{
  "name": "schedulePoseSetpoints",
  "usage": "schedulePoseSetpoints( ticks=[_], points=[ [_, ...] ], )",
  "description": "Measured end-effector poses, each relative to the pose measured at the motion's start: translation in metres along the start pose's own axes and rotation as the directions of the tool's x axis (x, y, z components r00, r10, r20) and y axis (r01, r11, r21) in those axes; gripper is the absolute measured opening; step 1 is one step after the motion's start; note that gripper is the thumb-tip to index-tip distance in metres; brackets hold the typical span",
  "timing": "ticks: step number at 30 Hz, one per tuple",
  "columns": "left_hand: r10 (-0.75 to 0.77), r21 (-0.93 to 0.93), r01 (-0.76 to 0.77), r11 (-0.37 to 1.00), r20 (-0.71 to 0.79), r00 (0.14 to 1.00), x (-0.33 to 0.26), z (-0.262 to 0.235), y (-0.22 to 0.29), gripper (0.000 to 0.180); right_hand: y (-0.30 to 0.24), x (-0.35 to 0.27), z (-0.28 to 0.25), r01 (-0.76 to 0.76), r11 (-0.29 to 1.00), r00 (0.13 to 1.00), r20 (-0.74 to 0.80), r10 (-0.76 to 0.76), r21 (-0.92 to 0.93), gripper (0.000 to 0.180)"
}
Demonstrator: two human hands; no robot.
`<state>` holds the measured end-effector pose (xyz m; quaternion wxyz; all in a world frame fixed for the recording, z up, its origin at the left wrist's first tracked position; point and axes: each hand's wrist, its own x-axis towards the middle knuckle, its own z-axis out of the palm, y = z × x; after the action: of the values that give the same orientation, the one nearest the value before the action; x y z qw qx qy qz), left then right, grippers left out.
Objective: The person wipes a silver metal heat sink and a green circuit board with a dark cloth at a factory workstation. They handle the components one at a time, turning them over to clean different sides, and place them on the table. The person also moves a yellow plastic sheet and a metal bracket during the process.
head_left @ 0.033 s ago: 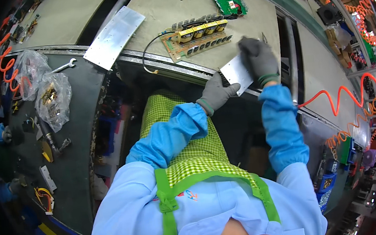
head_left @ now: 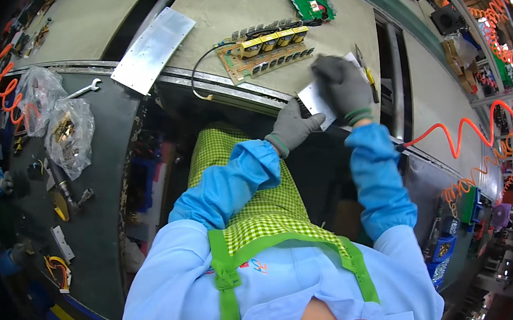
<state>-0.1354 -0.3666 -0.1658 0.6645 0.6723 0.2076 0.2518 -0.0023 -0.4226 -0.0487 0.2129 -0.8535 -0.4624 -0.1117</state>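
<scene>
Nothing has moved since the earlier frame. The small metal plate (head_left: 316,99) lies just below the tan circuit board (head_left: 264,53), pinched by the left hand (head_left: 294,128) at its lower corner; the right hand (head_left: 343,88) lies arched over it, fingers together.

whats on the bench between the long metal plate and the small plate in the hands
In the head view, a tan circuit board with yellow parts and a black wire lies between the long metal plate and the small plate held in both hands.

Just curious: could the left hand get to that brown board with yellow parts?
Probably yes: the left hand holds the small plate, but bare bench lies between it and the brown board.
</scene>
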Motion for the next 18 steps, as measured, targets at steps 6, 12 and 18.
schedulePoseSetpoints(
  ticks=[6, 12, 18],
  points=[
    [-0.135, -0.103, 0.144, 0.984, 0.097, 0.986, -0.007, -0.007, 0.024, 0.054, -0.035, -0.037, 0.001, 0.039, 0.999, 0.994, 0.101, -0.039, 0.007, 0.031],
    [0.002, 0.093, -0.009, 0.996, 0.065, 0.998, -0.006, -0.013, 0.029, 0.062, 0.005, 0.001, 0.019, -0.02, 0.999, 0.999, -0.033, 0.021, 0.03, 0.033],
    [0.037, -0.159, -0.03, 0.987, 0.045, 0.998, -0.001, -0.006, 0.013, 0.081, 0.05, 0.071, 0.022, -0.383, 0.864, 0.901, 0.072, 0.427, -0.327, 0.046]
  ],
)
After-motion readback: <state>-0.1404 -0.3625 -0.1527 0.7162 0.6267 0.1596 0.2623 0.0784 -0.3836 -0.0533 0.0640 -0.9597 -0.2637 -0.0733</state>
